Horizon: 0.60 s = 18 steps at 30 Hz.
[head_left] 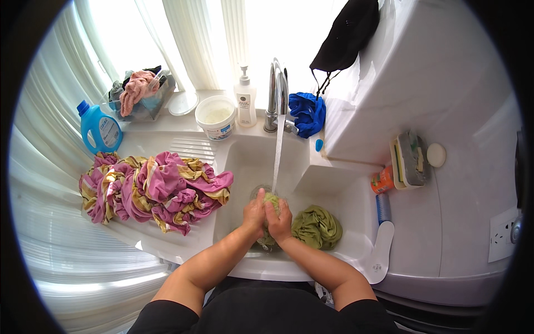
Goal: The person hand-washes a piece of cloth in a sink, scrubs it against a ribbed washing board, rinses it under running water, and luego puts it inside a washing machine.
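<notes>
Both of my hands are together over the white sink [239,158], under running water from the chrome faucet [281,89]. My left hand [255,214] and my right hand [280,219] are closed around a bunched part of a wet olive-green cloth [271,198]. Some of that cloth hangs below my palms. Beside my right hand, a twisted olive-green bundle of fabric [317,227] lies in the basin. Whether the two green parts are one piece is hidden by my hands.
Pink-and-yellow fabric [161,186] is heaped on the left drainboard. Behind stand a blue detergent bottle [102,129], a clear bin of clothes [139,97], a white tub [216,117] and a pump bottle [245,100]. Blue cloth [306,114] hangs by the faucet; a brush [382,209] lies right.
</notes>
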Each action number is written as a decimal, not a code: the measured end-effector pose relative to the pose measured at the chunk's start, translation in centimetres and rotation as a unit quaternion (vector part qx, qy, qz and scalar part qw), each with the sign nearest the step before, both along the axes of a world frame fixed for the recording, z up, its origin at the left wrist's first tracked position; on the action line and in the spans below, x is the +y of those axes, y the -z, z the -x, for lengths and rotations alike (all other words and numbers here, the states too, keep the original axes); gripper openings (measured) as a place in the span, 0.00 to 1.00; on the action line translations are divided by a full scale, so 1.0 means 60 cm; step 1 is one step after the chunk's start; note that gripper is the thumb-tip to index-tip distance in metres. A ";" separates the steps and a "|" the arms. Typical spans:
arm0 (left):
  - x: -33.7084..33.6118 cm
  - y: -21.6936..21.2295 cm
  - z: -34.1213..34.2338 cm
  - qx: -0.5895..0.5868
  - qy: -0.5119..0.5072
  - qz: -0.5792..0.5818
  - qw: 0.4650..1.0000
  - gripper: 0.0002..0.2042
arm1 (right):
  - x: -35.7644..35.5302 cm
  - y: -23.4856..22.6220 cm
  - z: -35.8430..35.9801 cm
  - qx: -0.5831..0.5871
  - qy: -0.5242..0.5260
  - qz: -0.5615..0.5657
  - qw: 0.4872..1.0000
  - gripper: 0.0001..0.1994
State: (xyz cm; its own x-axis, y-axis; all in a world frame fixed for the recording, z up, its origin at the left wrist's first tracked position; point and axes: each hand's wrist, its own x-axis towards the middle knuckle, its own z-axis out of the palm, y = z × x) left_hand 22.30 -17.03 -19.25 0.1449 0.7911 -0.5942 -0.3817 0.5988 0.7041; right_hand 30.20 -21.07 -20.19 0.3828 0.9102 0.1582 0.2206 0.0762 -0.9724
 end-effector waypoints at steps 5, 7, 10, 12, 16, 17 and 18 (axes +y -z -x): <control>-0.003 0.056 -0.004 0.130 -0.005 -0.106 0.986 0.20 | 0.005 0.009 -0.004 -0.032 0.028 -0.012 0.999 0.12; -0.003 0.066 -0.004 0.175 0.001 -0.150 0.973 0.21 | 0.007 0.010 -0.008 -0.005 0.009 0.022 1.000 0.11; 0.014 0.068 -0.004 0.271 0.092 -0.200 0.937 0.24 | 0.035 0.037 -0.047 0.032 -0.109 0.057 0.992 0.11; 0.054 0.058 0.021 0.397 0.256 -0.222 0.853 0.26 | 0.057 0.043 -0.096 -0.039 -0.149 0.162 0.975 0.13; 0.062 0.031 0.062 0.620 0.300 -0.280 0.669 0.42 | 0.073 0.029 -0.168 -0.435 -0.141 0.351 0.817 0.23; 0.067 0.034 0.070 0.548 0.396 -0.200 0.709 0.50 | 0.070 0.052 -0.174 -0.539 -0.146 0.347 0.753 0.26; 0.057 0.037 0.061 0.570 0.441 -0.179 0.669 0.52 | 0.068 0.080 -0.165 -0.573 -0.197 0.278 0.745 0.28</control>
State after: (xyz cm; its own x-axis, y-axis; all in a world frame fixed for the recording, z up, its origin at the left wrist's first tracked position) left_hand 18.61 -13.60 -21.48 0.2631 0.8177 -0.5120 0.9176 -0.0482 0.3945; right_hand 40.11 -17.01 -25.01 -0.0285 0.9628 -0.2687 0.9976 0.0106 -0.0679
